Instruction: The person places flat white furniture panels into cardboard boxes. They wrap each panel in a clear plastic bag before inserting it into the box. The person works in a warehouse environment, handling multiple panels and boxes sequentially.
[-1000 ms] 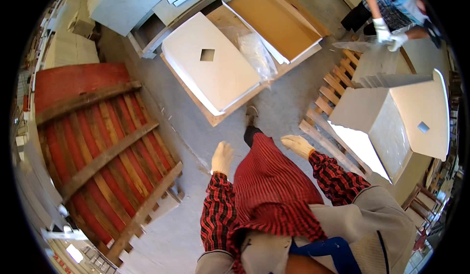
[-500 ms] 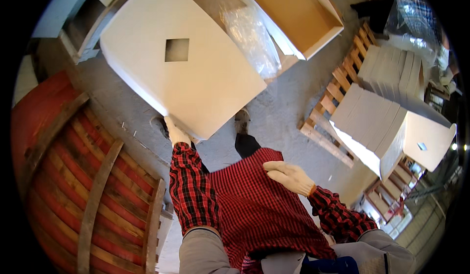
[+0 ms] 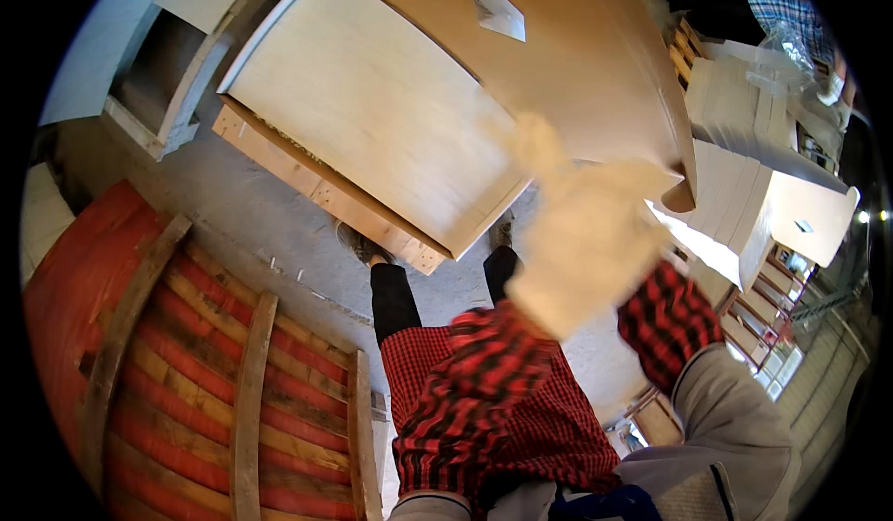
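Note:
A large cardboard lid [image 3: 595,65] with a square cut-out is tilted up at the upper right, its brown inner face showing. Below it, to the left, lies a shallow open carton [image 3: 459,240] holding a pale flat panel [image 3: 372,102]. My left hand [image 3: 591,242], in a cream glove, is raised in front of the lid's lower edge, badly smeared by motion. Whether its fingers grip the lid cannot be made out. My right arm [image 3: 670,321] reaches up beside it; that hand is almost entirely hidden behind the blurred left glove, near the lid's lower corner.
Wooden boards [image 3: 307,181] support the carton. A red-and-brown slatted wooden pallet [image 3: 251,400] stands at the lower left. Stacked cardboard pieces [image 3: 721,181] are at the right. Another person in a plaid garment [image 3: 786,5] is at the far right. A white box-like structure [image 3: 177,84] stands upper left.
The lid has come off the carton and swung up to the right, baring its brown inside and the pale panel. My left hand has moved from the lid's near edge up and right.

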